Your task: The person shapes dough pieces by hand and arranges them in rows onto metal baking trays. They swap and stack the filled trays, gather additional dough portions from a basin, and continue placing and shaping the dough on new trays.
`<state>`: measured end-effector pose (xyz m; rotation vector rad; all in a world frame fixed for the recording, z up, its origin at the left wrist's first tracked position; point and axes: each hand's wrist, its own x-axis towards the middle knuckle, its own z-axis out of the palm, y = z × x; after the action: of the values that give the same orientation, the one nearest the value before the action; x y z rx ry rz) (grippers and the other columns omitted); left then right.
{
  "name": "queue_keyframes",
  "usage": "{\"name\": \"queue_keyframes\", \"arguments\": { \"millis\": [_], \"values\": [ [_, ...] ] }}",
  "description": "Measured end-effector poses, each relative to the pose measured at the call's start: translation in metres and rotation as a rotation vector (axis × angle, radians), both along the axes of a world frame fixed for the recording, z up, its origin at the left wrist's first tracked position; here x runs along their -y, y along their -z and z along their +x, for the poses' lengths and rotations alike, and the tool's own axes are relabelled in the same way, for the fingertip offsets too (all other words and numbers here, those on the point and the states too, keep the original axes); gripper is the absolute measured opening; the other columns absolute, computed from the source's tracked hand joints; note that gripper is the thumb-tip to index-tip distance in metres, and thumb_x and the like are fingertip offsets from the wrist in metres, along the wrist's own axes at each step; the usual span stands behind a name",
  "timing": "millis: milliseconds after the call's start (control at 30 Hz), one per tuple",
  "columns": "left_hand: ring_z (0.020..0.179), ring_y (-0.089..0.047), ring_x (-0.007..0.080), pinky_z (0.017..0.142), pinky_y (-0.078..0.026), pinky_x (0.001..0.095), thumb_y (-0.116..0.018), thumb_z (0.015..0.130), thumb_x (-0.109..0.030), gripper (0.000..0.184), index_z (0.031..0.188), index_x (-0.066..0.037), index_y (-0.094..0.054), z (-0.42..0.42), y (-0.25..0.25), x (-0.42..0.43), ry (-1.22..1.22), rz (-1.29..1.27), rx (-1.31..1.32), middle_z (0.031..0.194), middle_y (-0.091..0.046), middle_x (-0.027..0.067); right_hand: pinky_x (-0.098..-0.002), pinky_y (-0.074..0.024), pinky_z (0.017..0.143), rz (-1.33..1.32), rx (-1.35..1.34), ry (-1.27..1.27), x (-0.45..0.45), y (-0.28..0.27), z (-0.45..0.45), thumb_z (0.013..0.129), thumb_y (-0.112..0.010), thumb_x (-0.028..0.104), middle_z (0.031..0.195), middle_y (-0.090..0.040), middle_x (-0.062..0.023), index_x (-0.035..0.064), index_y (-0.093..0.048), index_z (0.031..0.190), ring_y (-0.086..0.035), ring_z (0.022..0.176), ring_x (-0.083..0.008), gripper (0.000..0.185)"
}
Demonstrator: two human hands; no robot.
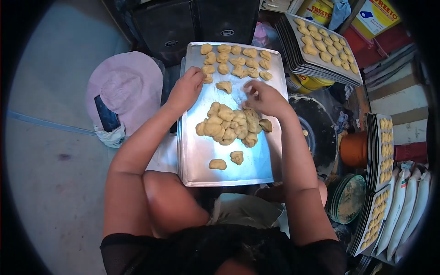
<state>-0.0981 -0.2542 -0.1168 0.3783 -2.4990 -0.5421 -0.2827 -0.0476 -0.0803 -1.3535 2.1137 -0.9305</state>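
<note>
A metal baking tray carries rows of small dough pieces toward its far end. My left hand is at the tray's left side, its fingertips closed on a dough piece at the near left end of the rows. A single dough piece lies between my hands. My right hand hovers over the right half, fingers curved and apart, slightly blurred, with nothing visible in them. Just below is a large heap of dough pieces. Two separate pieces, one a dough lump, lie nearer to me.
Stacked trays with shaped dough stand at the far right, beside yellow tubs. More dough-filled trays are at the right. A round black basin adjoins the tray. A pink hat with a phone lies left.
</note>
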Motion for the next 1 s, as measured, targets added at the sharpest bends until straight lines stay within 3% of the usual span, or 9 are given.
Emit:
{"name": "queue_keyframes", "arguments": {
  "millis": [100, 200, 333, 367, 500, 600, 833, 900, 1000],
  "values": [
    [0.102, -0.06, 0.0292, 0.092, -0.045, 0.0408, -0.063, 0.085, -0.011, 0.027, 0.111, -0.008, -0.064, -0.003, -0.018, -0.012, 0.032, -0.222, -0.007, 0.113, -0.06, 0.0108, -0.0279, -0.0506, 0.07, 0.006, 0.146, -0.088, 0.002, 0.031, -0.025, 0.08, -0.072, 0.004, 0.078, -0.066, -0.002, 0.0016, -0.067, 0.09, -0.06, 0.074, -0.0094, 0.012],
    [0.108, -0.058, 0.0252, 0.096, -0.04, 0.0416, -0.066, 0.083, -0.016, 0.026, 0.108, -0.009, -0.066, -0.017, -0.026, -0.027, 0.182, -0.341, 0.003, 0.112, -0.062, 0.0091, -0.0311, -0.0501, 0.069, -0.247, 0.104, 0.238, 0.024, 0.019, -0.01, 0.077, -0.075, 0.009, 0.074, -0.067, -0.0078, 0.0029, -0.069, 0.09, -0.065, 0.074, -0.0188, 0.015],
    [0.109, -0.056, 0.0246, 0.096, -0.038, 0.0407, -0.067, 0.082, -0.019, 0.027, 0.108, -0.01, -0.067, -0.04, -0.021, -0.026, 0.188, -0.431, 0.301, 0.107, -0.063, 0.0066, -0.0337, -0.0503, 0.072, -0.401, 0.033, 0.163, 0.033, 0.033, 0.0, 0.08, -0.073, 0.01, 0.088, -0.066, -0.0148, 0.0015, -0.067, 0.09, -0.065, 0.079, -0.0254, 0.014],
    [0.108, -0.056, 0.0248, 0.095, -0.038, 0.0404, -0.067, 0.083, -0.019, 0.027, 0.108, -0.011, -0.067, -0.043, -0.02, -0.022, 0.178, -0.419, 0.263, 0.106, -0.064, 0.0061, -0.0294, -0.0497, 0.07, -0.344, -0.181, 0.207, 0.025, 0.03, -0.005, 0.083, -0.072, 0.013, 0.08, -0.065, -0.0083, 0.0024, -0.068, 0.095, -0.062, 0.076, -0.0151, 0.017],
    [0.108, -0.057, 0.0257, 0.096, -0.038, 0.0411, -0.065, 0.083, -0.017, 0.025, 0.108, -0.011, -0.067, -0.037, -0.016, -0.01, 0.205, -0.333, 0.076, 0.103, -0.063, 0.0061, -0.0276, -0.0505, 0.071, 0.235, 0.107, -0.186, -0.027, 0.007, -0.009, 0.082, -0.069, 0.01, 0.085, -0.068, -0.0062, 0.0028, -0.069, 0.101, -0.063, 0.078, -0.011, 0.02],
    [0.108, -0.057, 0.0278, 0.096, -0.04, 0.0423, -0.065, 0.083, -0.014, 0.025, 0.107, -0.01, -0.067, -0.017, -0.032, -0.012, 0.131, -0.266, 0.023, 0.101, -0.063, 0.0074, -0.0267, -0.0504, 0.072, 0.12, 0.554, -0.157, -0.036, 0.021, -0.03, 0.082, -0.068, 0.008, 0.087, -0.068, -0.004, 0.0037, -0.069, 0.105, -0.061, 0.077, -0.01, 0.023],
    [0.109, -0.056, 0.0345, 0.093, -0.044, 0.0436, -0.065, 0.084, -0.015, 0.028, 0.111, -0.006, -0.063, 0.004, -0.012, 0.003, 0.05, 0.153, 0.189, 0.106, -0.06, 0.0119, -0.0246, -0.0494, 0.07, 0.005, 0.184, 0.033, -0.028, 0.017, -0.021, 0.078, -0.071, 0.002, 0.088, -0.066, -0.0024, 0.0024, -0.067, 0.109, -0.058, 0.075, -0.0096, 0.032],
    [0.11, -0.055, 0.033, 0.093, -0.043, 0.0438, -0.066, 0.084, -0.015, 0.029, 0.112, -0.007, -0.063, 0.001, -0.016, -0.001, -0.005, 0.091, 0.224, 0.109, -0.06, 0.0109, -0.0257, -0.0501, 0.07, -0.166, 0.129, 0.201, -0.02, 0.029, -0.022, 0.077, -0.074, 0.002, 0.086, -0.064, -0.0025, 0.0012, -0.067, 0.108, -0.059, 0.077, -0.0088, 0.032],
    [0.113, -0.054, 0.0316, 0.095, -0.042, 0.0444, -0.067, 0.085, -0.018, 0.032, 0.115, -0.01, -0.063, -0.005, -0.02, -0.009, 0.041, -0.137, 0.117, 0.116, -0.06, 0.0082, -0.0311, -0.0522, 0.07, -0.34, 0.02, 0.344, -0.001, 0.034, -0.02, 0.075, -0.074, 0.004, 0.087, -0.067, -0.0105, 0.002, -0.069, 0.097, -0.064, 0.073, -0.0204, 0.023]
  ]
}}
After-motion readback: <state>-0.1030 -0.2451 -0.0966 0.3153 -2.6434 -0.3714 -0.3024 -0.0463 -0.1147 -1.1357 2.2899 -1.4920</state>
